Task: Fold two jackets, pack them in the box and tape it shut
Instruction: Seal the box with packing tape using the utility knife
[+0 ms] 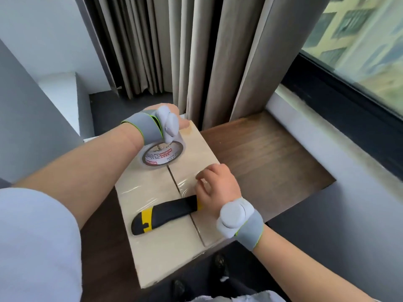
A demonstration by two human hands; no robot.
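A closed cardboard box (157,249) stands on a dark wooden surface, its two top flaps meeting at a centre seam. My left hand (174,122) holds a roll of clear tape (162,156) upright on the far half of the lid. A glossy strip of tape (150,191) lies across the seam. My right hand (214,184) rests on the right flap with its fingers spread, pressing on that strip. A black and yellow utility knife (165,214) lies on the lid, its far end under my right palm. The jackets are not in view.
Grey curtains (196,51) hang just behind the box. A window (359,40) with a dark frame runs along the right. A wooden ledge (261,153) extends to the right of the box. My shoes (220,267) are on the dark floor below the near edge.
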